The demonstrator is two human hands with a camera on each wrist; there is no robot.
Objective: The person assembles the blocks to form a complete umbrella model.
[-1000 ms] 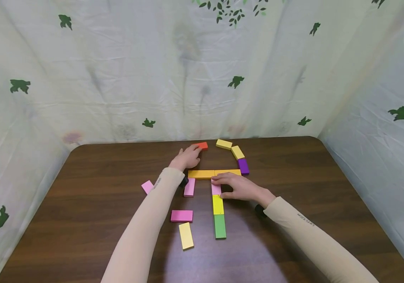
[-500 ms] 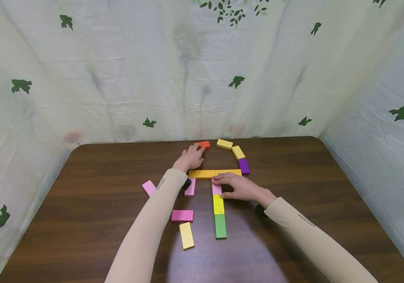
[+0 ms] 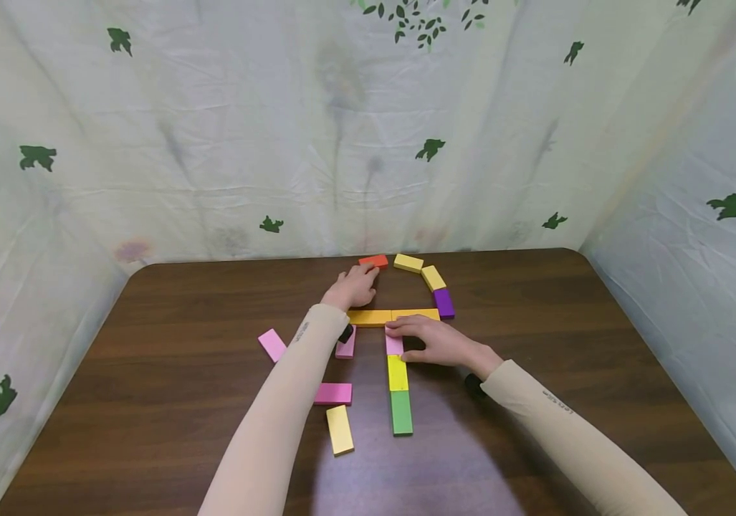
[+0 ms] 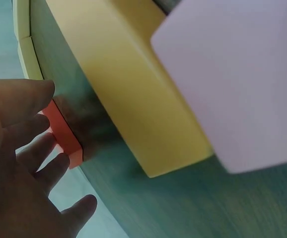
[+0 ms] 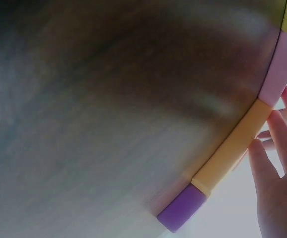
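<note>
At the table's far edge, my left hand (image 3: 351,287) reaches over with its fingertips on a red block (image 3: 374,261). In the left wrist view, the fingers (image 4: 44,171) lie spread along that red block (image 4: 66,139). The thumb is held apart from it in the head view. My right hand (image 3: 432,340) rests its fingertips at the light pink block (image 3: 394,345), right below the joined orange blocks (image 3: 416,314). Its fingers (image 5: 282,148) look straight and relaxed in the right wrist view. Below the pink block, a yellow block (image 3: 397,373) and a green block (image 3: 401,413) continue the column.
Two pale yellow blocks (image 3: 408,263) and a purple block (image 3: 443,304) curve along the right. Another pink block (image 3: 345,350) sits under the orange row. Loose pink (image 3: 272,345), magenta (image 3: 335,393) and cream (image 3: 340,431) blocks lie near the left arm. A curtain (image 3: 213,143) hangs behind the table.
My left hand has slid the red block to the right along the far edge, closer to the pale yellow blocks. The right hand stays where it was.
</note>
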